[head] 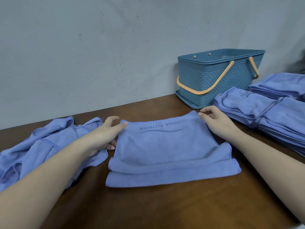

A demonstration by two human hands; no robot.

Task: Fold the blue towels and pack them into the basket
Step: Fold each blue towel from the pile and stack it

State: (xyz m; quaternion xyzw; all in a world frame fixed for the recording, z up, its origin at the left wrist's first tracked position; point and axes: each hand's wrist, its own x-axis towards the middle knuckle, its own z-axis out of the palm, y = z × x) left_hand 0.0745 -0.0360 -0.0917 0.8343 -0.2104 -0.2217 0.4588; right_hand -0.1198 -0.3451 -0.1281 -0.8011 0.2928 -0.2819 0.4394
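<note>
Head view: blue towel mid-fold on brown desk (165,209).

Towel (165,149), printed "YOGA FITNESS", lies half-folded at centre; left hand (105,133) pinches its far left corner, right hand (214,119) pinches its far right corner, each grip grasping the cloth. Unfolded towels (41,151) heaped at left; folded stacks (272,113) at right. Blue basket (206,80), orange handles, stands at the wall beside the stacks.

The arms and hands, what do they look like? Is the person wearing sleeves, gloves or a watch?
Both arms are bare as far as the picture shows: no sleeves come into view. The left hand and the right hand wear no gloves, and no rings, watch or bracelet show on the fingers or wrists. The fingernails that show are short and look unpainted.
</note>
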